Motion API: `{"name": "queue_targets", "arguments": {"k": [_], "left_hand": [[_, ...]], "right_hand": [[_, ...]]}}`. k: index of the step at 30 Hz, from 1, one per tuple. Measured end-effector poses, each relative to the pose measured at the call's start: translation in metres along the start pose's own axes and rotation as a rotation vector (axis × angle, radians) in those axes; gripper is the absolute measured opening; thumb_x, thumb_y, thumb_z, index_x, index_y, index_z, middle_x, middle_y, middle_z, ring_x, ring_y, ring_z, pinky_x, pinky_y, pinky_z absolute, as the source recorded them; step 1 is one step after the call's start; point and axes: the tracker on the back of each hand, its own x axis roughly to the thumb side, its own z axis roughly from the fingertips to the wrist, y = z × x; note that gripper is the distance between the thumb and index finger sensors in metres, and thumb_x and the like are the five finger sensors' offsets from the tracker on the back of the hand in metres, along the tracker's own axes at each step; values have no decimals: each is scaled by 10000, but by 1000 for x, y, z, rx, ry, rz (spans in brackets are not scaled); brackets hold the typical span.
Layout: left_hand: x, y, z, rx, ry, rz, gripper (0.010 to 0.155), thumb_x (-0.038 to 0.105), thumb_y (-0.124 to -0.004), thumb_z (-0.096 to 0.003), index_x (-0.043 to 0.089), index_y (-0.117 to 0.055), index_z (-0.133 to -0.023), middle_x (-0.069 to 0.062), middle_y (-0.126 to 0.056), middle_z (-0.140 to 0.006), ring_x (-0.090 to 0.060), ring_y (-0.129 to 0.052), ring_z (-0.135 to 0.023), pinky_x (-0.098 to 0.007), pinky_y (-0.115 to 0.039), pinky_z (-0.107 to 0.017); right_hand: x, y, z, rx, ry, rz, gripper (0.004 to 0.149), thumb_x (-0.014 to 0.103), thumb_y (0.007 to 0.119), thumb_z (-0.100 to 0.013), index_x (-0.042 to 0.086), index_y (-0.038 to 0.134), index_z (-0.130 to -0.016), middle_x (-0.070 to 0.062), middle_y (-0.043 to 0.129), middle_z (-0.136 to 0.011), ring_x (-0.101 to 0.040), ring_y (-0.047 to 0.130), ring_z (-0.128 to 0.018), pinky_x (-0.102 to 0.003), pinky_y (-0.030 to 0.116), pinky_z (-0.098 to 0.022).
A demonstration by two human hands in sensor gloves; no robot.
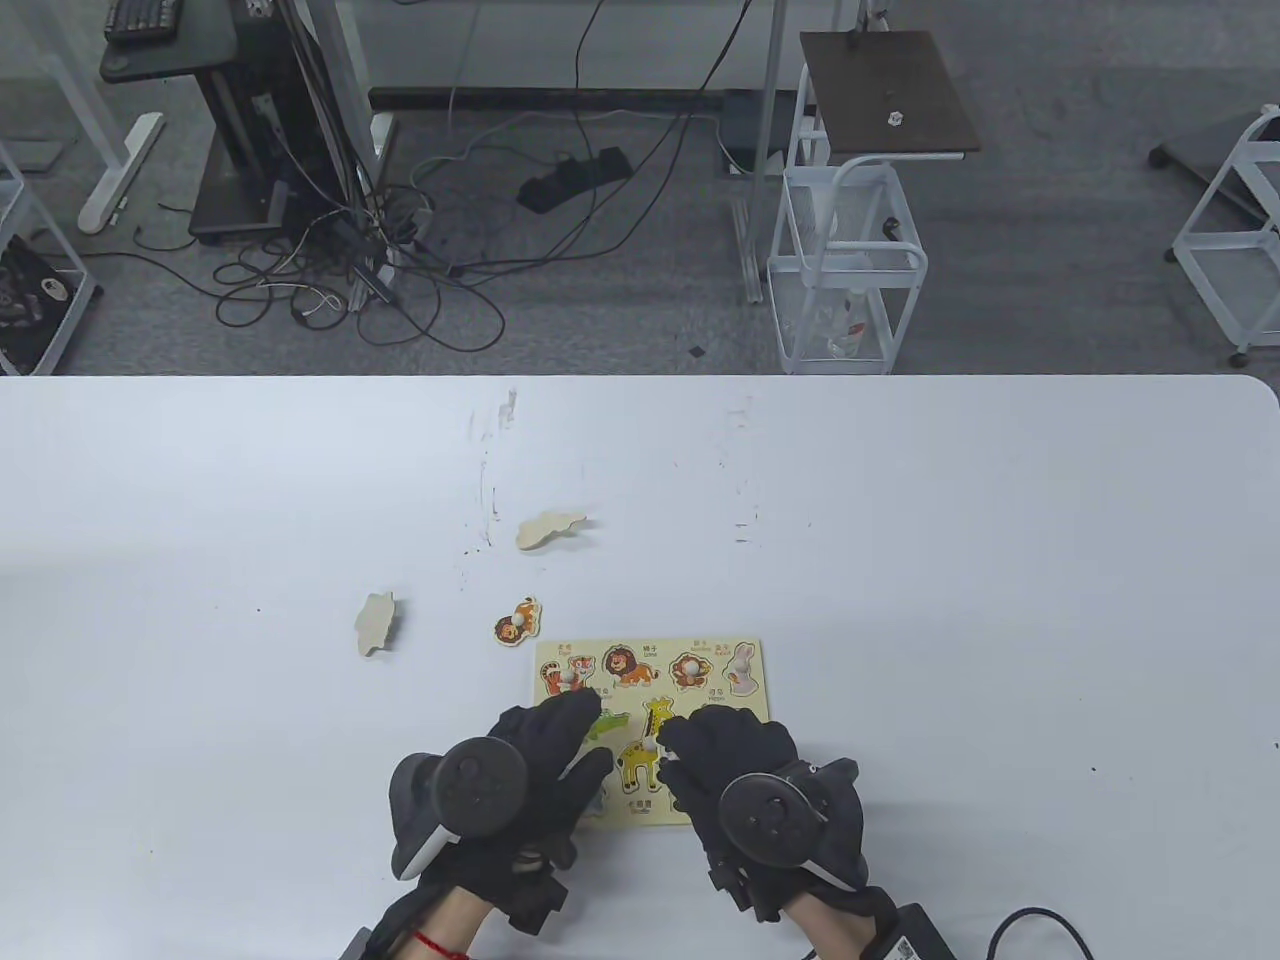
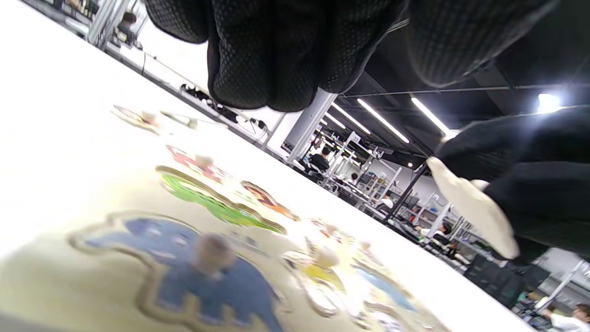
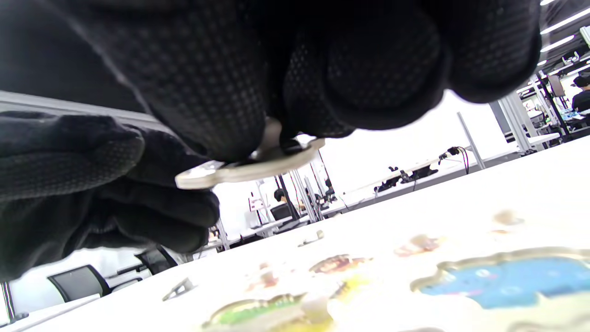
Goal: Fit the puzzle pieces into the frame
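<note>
Low in the middle of the table view, both gloved hands hovered over the puzzle frame [image 1: 650, 690] on the white worktop [image 1: 900, 560]. The right hand [image 1: 735, 765] pinched 1 piece [image 3: 251, 168] above the board; the left hand [image 1: 545, 750] hung relaxed, empty. 3 loose pieces [image 1: 516, 622] waited upper left. Next, I'd judge, lowering it into its matching cut-out.

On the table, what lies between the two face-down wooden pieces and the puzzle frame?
One face-up lion piece, just off the frame's far left corner, between it and both blank pieces. Otherwise bare tabletop, per the table view.
</note>
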Motion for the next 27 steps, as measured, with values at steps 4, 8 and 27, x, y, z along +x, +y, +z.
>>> {"name": "queue_targets", "arguments": {"k": [4,8,27], "left_hand": [[-3,-4,1,22,18,-51,681,597,-756,-445,294,-673,-1050,-107,-638,-1143,-390,-648,-1075,-561,-487,-782],[-3,-10,-1,-19,51,-82,697,620,-742,-446,336,-626,-1071,-72,-532,-1192,-416,-482,-1124,-594,-397,-785],[-3,-15,-1,-31,54,-87,672,607,-730,-455,315,-659,-1056,-102,-549,-1183,-407,-509,-1122,-600,-415,-780]], "right_hand": [[-1,4,0,44,-15,45,458,297,970,-338,109,954,-755,-142,918,-732,-296,972,-384,-573,797,-445],[0,10,-2,117,-19,115,455,294,966,-341,109,953,-757,-140,916,-735,-297,969,-387,-574,794,-450],[3,33,-4,308,-20,321,427,300,959,-347,142,979,-744,-111,928,-743,-317,967,-428,-584,769,-487]]}}
